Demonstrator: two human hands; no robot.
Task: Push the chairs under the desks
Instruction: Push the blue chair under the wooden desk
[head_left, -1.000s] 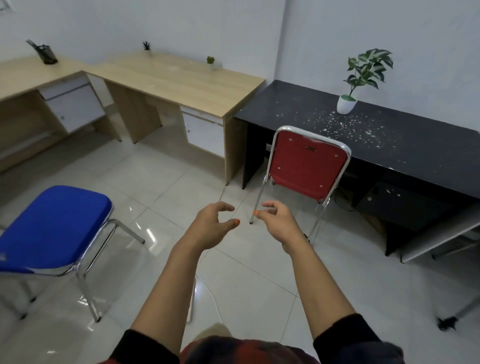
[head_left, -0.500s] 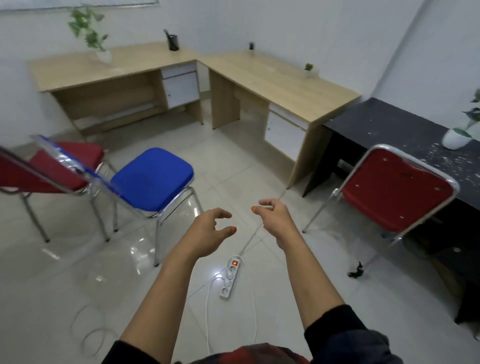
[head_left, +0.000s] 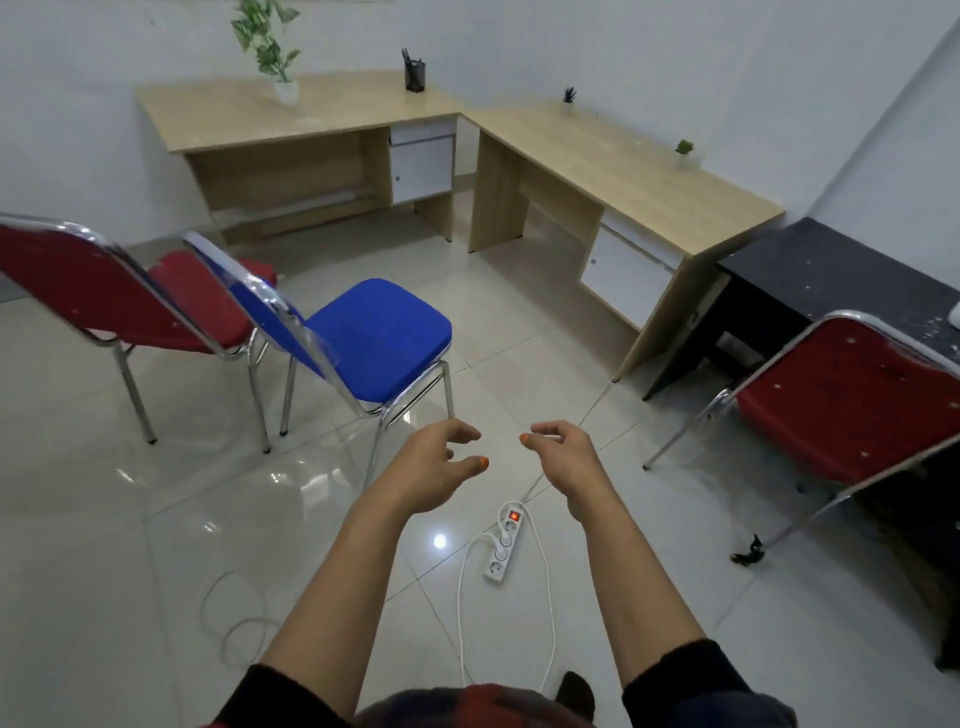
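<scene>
Hands, left (head_left: 435, 470) and right (head_left: 570, 460), fingers apart, empty; two red chairs (head_left: 104, 291) (head_left: 852, 400), one blue chair (head_left: 374, 338).

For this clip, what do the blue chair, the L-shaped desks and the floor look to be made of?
Blue chair: chromed metal tube frame, judging by its mirror glints; seat looks like padded fabric, matte.
L-shaped desks: light wood-grain board, probably laminate, given the smooth even sheen; white drawer fronts.
Floor: glossy pale tile, shown by grout lines and lamp reflections.
</scene>
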